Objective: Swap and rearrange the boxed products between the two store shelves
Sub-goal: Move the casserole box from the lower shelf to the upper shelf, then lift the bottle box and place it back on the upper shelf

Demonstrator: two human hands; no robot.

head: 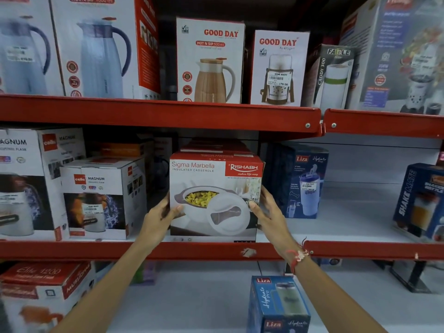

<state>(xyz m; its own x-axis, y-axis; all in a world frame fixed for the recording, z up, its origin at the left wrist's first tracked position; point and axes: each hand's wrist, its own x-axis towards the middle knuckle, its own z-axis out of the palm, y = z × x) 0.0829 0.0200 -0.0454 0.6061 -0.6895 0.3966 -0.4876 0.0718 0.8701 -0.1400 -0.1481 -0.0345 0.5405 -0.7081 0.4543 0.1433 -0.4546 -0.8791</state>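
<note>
A red and white casserole box (213, 186) marked Sigma Marbella stands on the middle red shelf (192, 251). My left hand (159, 218) grips its left side and my right hand (268, 212) grips its right side, thumbs on the front face. More red boxes sit behind it, partly hidden. On the upper shelf (158, 114) stand a Good Day jug box (210, 61) and a Good Day flask box (278, 68).
Cello Magnum boxes (101, 198) stand close on the left. A blue Liza bottle box (300, 181) stands close on the right. Another Liza box (278, 306) sits on the bottom shelf below my right arm. A Shake Mate box (420, 203) is at far right.
</note>
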